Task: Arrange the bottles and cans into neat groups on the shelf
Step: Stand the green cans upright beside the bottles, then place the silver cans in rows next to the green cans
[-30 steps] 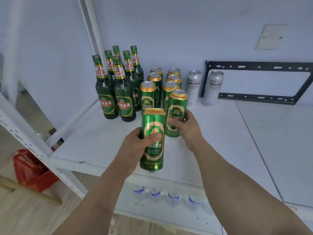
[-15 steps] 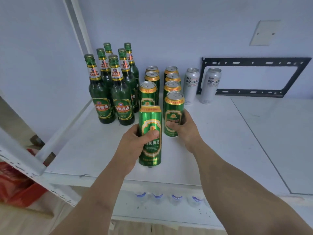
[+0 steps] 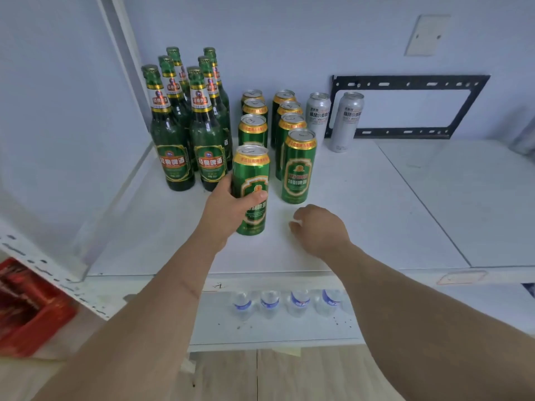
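My left hand (image 3: 228, 208) grips a tall green can (image 3: 252, 180) that stands on the white shelf (image 3: 376, 215), at the front of the left can row. My right hand (image 3: 320, 228) hovers loosely curled and empty, just in front of the front green can of the right row (image 3: 298, 166). Behind these stand two rows of green cans (image 3: 285, 117). Several green glass bottles (image 3: 188, 131) are grouped to the left. Two silver cans (image 3: 348, 120) stand at the back, right of the green ones.
A black metal bracket (image 3: 411, 105) leans on the back wall. A white upright post (image 3: 124, 68) borders the bottles on the left. Several water bottles (image 3: 285, 302) stand on the lower shelf. A red box (image 3: 26, 308) lies on the floor, lower left.
My right hand has let go of the right-row front can and drawn back toward me. My left hand has moved its can forward and set it on the shelf in the left row.
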